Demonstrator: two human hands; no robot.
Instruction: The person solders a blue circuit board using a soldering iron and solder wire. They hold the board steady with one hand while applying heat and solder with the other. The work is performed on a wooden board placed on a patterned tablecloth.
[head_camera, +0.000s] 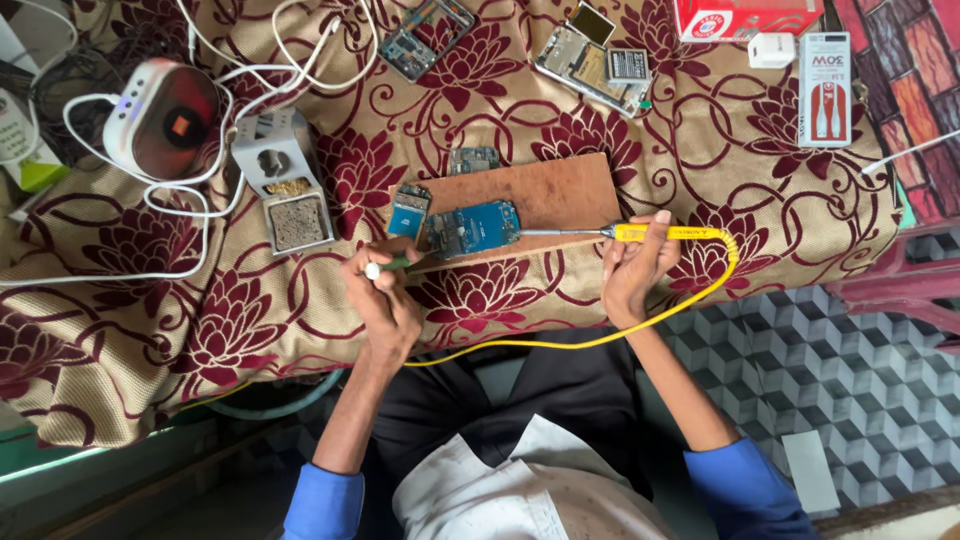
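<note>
Right hand (632, 268) clamped on a yellow soldering iron (660, 233), metal tip lying over the wooden board (545, 195) and almost touching the blue circuit board (474, 226). Left hand (385, 300) closed around a thin green tool (388, 266) at the board's near left corner. Hands apart, both by the near edge of the flowery cloth (470, 295) on the tabletop. Yellow cord (590, 340) looping back under the right hand. Small blue piece (408, 210) just left of the circuit board. Grey iron stand (285, 180) farther left.
</note>
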